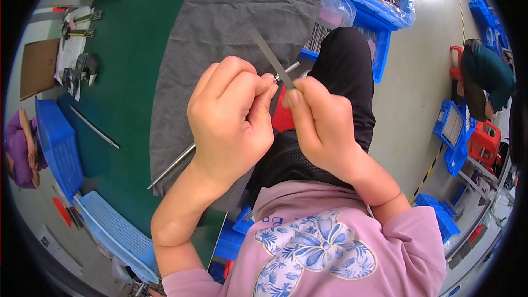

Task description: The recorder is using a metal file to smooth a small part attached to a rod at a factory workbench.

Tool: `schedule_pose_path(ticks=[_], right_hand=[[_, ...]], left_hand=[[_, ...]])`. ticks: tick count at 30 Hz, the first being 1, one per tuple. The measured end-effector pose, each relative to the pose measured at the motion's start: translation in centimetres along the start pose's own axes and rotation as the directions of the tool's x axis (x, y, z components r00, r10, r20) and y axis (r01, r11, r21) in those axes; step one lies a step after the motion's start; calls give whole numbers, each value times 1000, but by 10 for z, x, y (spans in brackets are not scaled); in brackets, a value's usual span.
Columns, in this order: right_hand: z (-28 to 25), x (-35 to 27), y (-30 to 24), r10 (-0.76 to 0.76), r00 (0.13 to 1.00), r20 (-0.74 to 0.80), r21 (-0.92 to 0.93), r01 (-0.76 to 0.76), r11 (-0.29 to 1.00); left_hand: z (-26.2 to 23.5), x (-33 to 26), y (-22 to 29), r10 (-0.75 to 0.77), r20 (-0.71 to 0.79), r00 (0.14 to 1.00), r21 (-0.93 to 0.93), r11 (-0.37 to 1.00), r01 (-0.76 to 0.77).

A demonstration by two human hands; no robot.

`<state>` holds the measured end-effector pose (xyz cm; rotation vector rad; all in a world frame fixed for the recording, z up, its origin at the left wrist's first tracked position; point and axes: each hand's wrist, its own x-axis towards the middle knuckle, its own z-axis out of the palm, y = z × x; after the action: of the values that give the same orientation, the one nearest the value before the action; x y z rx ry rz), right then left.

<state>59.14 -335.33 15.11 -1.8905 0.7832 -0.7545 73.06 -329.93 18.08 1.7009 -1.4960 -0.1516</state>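
Left hand curled, fingertips pinching the near end of a long thin metal rod — right hand pinching a flat grey metal strip at its lower end, thumb on top. Both pinch points meeting mid-frame, just above the lap. Rod axis running down-left across the grey cloth; strip angled up-left from the fingers. Small silvery fitting between the fingertips, detail too small to tell. Upper right — blue bin holding bagged metal parts. Left — blue crate, contents not visible.
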Motion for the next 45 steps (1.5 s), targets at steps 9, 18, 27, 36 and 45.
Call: schedule_pose_path(ticks=[9, 18, 27, 36, 45], right_hand=[[1, 2, 2, -8, 1000, 16, 0, 8, 1000], [0, -8, 5, -6, 1000, -4, 20, 6, 1000], [-20, -10, 1, 55, 998, 10, 146, -56, 988], [-6, -10, 6, -19, 999, 42, 151, 12, 988], [-26, 34, 1, 106, 967, -230, 203, -59, 977]], left_hand=[[0, -3, 0, 0, 5, 1000, 3, 1000, 0], [0, 0, -1, 14, 12, 1000, 8, 1000, -14], [-1, -1, -1, 28, 0, 1000, 28, 999, -28], [-1, -1, 2, 24, -9, 1000, 31, 999, -24], [0, 0, -1, 44, -21, 999, 20, 999, -43]])
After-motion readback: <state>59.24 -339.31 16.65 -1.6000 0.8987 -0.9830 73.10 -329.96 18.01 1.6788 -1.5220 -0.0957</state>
